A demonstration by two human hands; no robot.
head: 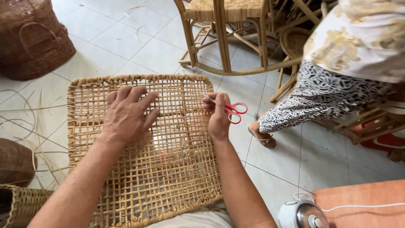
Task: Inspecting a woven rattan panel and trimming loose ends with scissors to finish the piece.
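While the left hand [126,114] lies flat, fingers spread, on the woven cane panel [143,181], right hand [218,116] clamped on red scissors [234,112] beside it.

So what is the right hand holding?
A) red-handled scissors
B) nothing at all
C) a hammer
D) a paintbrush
A: the right hand grips a pair of red-handled scissors at the edge of the woven cane panel, while the left hand lies flat on the weave.
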